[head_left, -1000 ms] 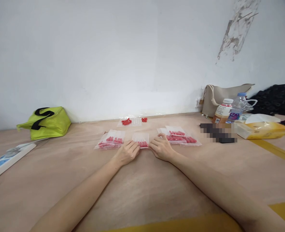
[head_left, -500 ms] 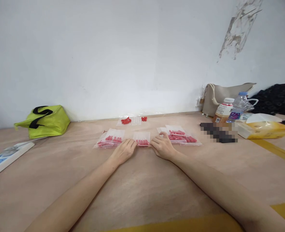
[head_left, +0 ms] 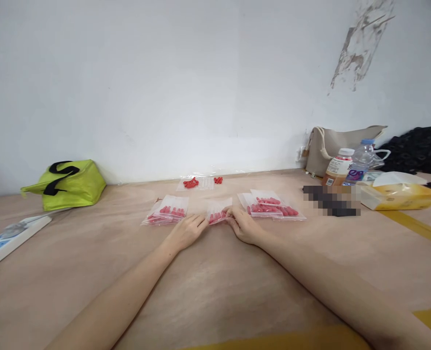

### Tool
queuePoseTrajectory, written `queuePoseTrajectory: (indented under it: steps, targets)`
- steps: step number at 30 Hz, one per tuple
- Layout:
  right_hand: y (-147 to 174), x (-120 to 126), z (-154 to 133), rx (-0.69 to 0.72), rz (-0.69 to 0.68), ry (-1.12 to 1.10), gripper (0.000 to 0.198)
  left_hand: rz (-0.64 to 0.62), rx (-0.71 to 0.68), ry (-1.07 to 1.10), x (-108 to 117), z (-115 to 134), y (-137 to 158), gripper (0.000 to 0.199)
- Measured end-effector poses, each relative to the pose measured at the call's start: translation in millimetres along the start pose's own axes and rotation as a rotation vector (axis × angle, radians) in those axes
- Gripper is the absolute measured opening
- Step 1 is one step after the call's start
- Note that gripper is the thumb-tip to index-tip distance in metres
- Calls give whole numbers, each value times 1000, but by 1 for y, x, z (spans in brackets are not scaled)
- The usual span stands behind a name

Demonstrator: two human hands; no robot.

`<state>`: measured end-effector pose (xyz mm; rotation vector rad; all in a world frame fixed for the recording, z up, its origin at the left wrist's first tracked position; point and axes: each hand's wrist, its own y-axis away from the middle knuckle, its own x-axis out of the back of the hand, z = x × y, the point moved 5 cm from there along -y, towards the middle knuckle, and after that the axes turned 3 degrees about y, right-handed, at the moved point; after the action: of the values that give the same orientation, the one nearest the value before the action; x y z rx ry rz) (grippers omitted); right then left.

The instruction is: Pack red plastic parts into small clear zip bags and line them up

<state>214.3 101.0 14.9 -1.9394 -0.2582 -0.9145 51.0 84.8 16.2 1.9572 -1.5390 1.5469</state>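
Hands, left hand (head_left: 185, 232) and right hand (head_left: 243, 225), pinch one pouch (head_left: 217, 212) of red pieces.

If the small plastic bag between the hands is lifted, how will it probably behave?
The small plastic bag is thin film pinched by the left hand and right hand, so probably floppy. It likely feels light. The red pieces inside seem loose and may slide to one end.

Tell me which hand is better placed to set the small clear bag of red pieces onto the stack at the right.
Probably the right hand: it pinches the small clear plastic bag of red pieces and lies next to the right-hand stack of filled bags. The left hand sits farther away.
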Motion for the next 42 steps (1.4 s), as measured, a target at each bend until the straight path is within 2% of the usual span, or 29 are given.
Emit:
queuePoseTrajectory:
  steps: [3, 6, 9, 13, 15, 18, 21, 25, 28, 30, 35, 39, 42]
  targets:
    - [-1, -2, -3, -37, 1, -96, 16, 15, -55, 21, 1, 5, -1, 21]
    - [-3, 0, -2, 27, 11, -55, 25, 20, -28, 38, 8, 4, -4, 19]
    - [-5, 13, 11, 60, 81, -24, 32, 6, 178, 22, 19, -15, -3, 20]
    - [-5, 45, 42, -21, 147, 0, 30, -94, 521, -7, 25, -58, 15, 30]
    - [-3, 58, 54, -73, 100, 18, 23, -208, 593, 33, 20, -74, 27, 44]
    - [2, 65, 61, -126, -58, 102, 16, -376, 612, 124, 9, -87, 39, 58]
    - [5, 65, 60, -165, -128, 238, 14, -454, 602, 191, 3, -86, 42, 51]
    - [3, 63, 51, -188, 4, 419, 25, -359, 506, 191, 6, -72, 30, 25]
    - [2, 58, 39, -114, 148, 507, 23, -215, 428, 162, 5, -55, 19, 24]
    - [1, 50, 29, -49, 190, 520, 21, -104, 389, 151, 2, -43, 12, 22]
    - [0, 23, 5, 39, 81, 446, 13, 116, 359, 349, -13, -12, -12, 21]
    - [2, 12, 0, 27, 41, 457, 16, 168, 317, 538, -21, 5, -38, 22]
    - [4, 10, 2, 44, 29, 510, 18, 171, 278, 618, -19, 9, -47, 22]
